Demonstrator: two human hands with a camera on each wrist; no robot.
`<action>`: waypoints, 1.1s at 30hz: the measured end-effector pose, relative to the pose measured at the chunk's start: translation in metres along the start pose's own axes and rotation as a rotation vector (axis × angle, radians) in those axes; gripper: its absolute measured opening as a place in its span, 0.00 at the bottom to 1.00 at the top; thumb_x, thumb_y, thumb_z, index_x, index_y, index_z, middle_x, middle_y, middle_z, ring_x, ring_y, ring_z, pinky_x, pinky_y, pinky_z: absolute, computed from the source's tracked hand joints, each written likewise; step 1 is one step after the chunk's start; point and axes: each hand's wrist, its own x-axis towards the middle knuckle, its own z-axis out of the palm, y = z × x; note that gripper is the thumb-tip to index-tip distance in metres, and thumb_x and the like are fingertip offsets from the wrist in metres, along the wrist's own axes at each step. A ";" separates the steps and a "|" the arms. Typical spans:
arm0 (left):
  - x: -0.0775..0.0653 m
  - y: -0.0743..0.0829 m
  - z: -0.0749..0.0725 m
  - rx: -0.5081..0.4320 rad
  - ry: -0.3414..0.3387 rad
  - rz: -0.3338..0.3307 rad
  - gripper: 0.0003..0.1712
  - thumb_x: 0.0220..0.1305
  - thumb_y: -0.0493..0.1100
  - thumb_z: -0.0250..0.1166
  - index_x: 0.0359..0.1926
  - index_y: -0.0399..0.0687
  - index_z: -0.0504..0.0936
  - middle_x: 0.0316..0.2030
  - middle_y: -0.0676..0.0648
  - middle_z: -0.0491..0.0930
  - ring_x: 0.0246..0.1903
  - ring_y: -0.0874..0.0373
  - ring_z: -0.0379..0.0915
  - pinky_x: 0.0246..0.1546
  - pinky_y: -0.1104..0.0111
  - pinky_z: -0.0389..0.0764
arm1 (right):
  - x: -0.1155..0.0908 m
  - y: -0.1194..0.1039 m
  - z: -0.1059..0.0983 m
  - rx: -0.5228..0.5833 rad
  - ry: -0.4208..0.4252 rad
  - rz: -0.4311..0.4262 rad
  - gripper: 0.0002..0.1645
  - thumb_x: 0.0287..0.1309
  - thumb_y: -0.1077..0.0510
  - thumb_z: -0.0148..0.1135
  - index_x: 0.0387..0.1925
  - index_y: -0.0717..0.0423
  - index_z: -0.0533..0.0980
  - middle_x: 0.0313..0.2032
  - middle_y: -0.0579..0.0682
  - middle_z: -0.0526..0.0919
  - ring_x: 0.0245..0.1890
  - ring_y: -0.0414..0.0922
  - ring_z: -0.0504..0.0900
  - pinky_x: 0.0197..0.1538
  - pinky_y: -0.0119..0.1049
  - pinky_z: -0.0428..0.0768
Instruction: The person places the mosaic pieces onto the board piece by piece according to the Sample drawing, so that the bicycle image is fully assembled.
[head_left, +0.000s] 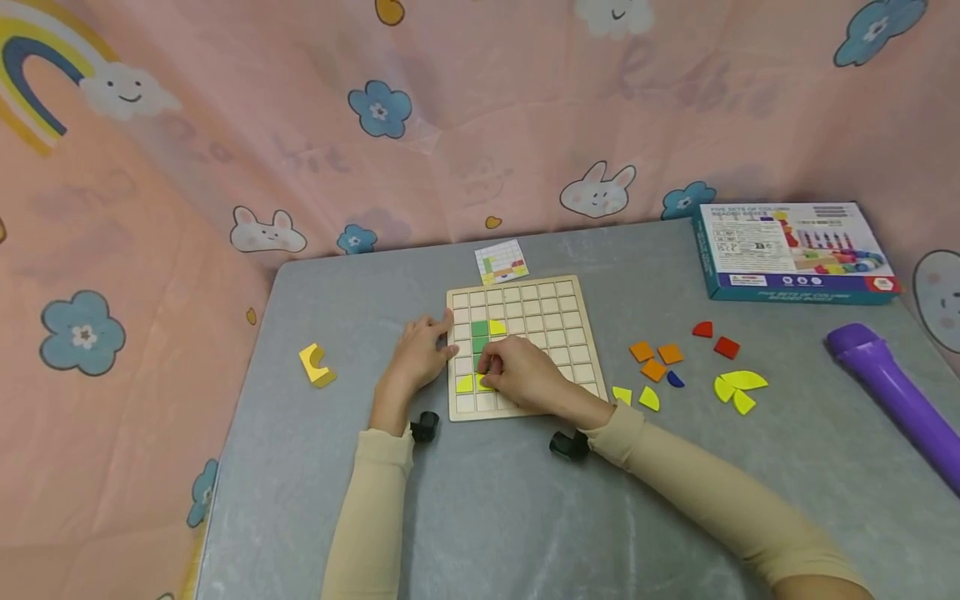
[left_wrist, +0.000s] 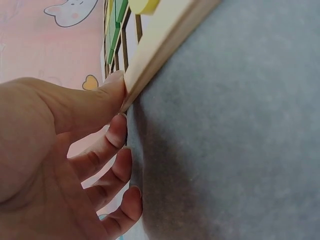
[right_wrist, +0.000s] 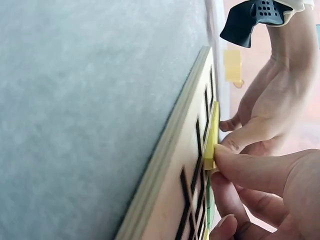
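A square wooden grid board (head_left: 587,346) lies on the grey table. My left hand (head_left: 417,352) rests along its left edge; in the left wrist view the thumb (left_wrist: 102,100) touches the rim and the fingers lie beside it. My right hand (head_left: 521,371) pinches a yellow piece (right_wrist: 211,159) low on the board's left part, thumb against its end. Beside that piece sits another yellow piece (head_left: 465,383). Green squares (head_left: 480,328) form a column above, the lowest partly hidden by my fingers. A yellow piece with a rounded side (head_left: 497,327) lies right of the top green square.
A small pattern card (head_left: 502,262) lies behind the board. On the right are orange squares (head_left: 653,369), red pieces (head_left: 727,347), yellow pieces (head_left: 745,380), a blue piece (head_left: 675,379), a box (head_left: 798,252) and a purple microphone-shaped object (head_left: 892,392). A yellow arch block (head_left: 317,365) stands left.
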 end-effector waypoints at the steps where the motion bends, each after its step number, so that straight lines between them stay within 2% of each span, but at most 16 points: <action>1: 0.000 0.000 0.000 -0.001 -0.002 0.000 0.40 0.78 0.46 0.64 0.83 0.52 0.59 0.68 0.36 0.72 0.66 0.39 0.64 0.72 0.46 0.65 | 0.000 0.000 0.000 0.005 -0.001 0.003 0.02 0.63 0.63 0.74 0.34 0.55 0.86 0.24 0.45 0.81 0.24 0.40 0.76 0.32 0.35 0.73; 11: 0.001 0.000 0.001 0.011 -0.001 0.009 0.39 0.79 0.46 0.64 0.83 0.51 0.59 0.68 0.35 0.72 0.67 0.39 0.64 0.71 0.46 0.65 | 0.003 0.002 0.004 -0.005 0.012 -0.001 0.08 0.63 0.62 0.76 0.30 0.51 0.83 0.23 0.46 0.79 0.23 0.41 0.74 0.32 0.34 0.72; 17: 0.000 0.000 0.001 0.013 -0.001 -0.001 0.40 0.78 0.46 0.64 0.84 0.52 0.58 0.69 0.35 0.71 0.67 0.39 0.64 0.71 0.45 0.65 | -0.006 0.005 -0.011 -0.012 0.026 0.026 0.08 0.63 0.61 0.76 0.30 0.51 0.83 0.24 0.46 0.79 0.25 0.41 0.75 0.33 0.35 0.73; 26: 0.001 -0.002 0.000 0.001 -0.008 -0.003 0.40 0.79 0.46 0.63 0.84 0.52 0.57 0.70 0.35 0.70 0.68 0.39 0.63 0.71 0.46 0.65 | -0.045 0.046 -0.054 -0.006 0.059 0.099 0.06 0.63 0.61 0.76 0.33 0.54 0.83 0.27 0.48 0.80 0.27 0.43 0.75 0.35 0.37 0.73; 33: 0.002 -0.002 0.001 0.013 -0.013 -0.001 0.40 0.79 0.46 0.63 0.84 0.53 0.57 0.69 0.36 0.71 0.67 0.40 0.64 0.70 0.47 0.66 | -0.084 0.071 -0.085 -0.031 0.055 0.199 0.09 0.62 0.60 0.76 0.39 0.58 0.83 0.32 0.51 0.81 0.33 0.46 0.74 0.37 0.38 0.72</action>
